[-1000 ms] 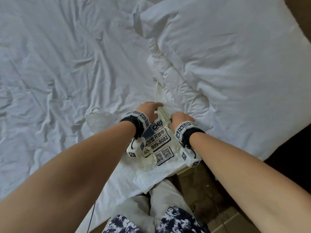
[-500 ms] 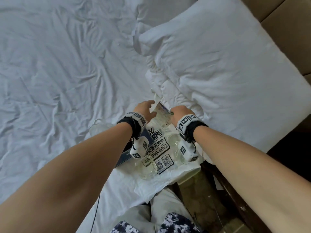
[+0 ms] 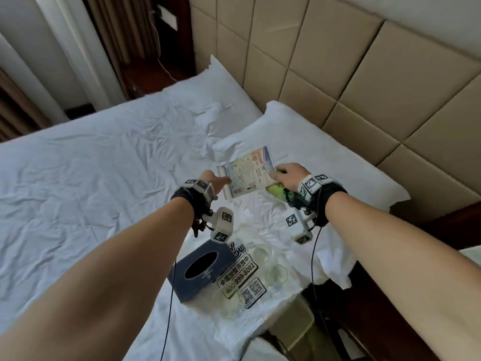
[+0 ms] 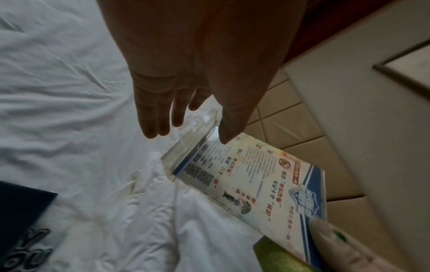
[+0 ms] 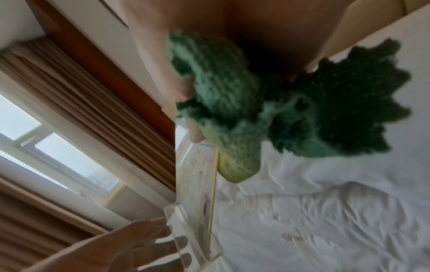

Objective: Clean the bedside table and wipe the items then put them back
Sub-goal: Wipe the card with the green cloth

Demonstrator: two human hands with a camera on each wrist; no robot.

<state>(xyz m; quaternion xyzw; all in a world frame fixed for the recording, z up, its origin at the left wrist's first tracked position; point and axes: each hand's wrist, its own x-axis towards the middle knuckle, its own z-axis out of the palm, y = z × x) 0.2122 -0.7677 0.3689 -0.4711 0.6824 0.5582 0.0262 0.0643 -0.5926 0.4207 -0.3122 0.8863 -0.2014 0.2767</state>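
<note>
Moved: one acrylic sign (image 3: 248, 173), lifted off my bed (image 3: 91, 178).
Left fingers (image 4: 151, 119): pinch its base.
Right fingers (image 3: 276, 174): clutch one green cloth (image 5: 232, 103).

The acrylic sign (image 3: 248, 173) is now lifted off the bed (image 3: 91, 178). The left hand (image 3: 213, 179) pinches its base, the right hand (image 3: 289, 174) its top.
</note>
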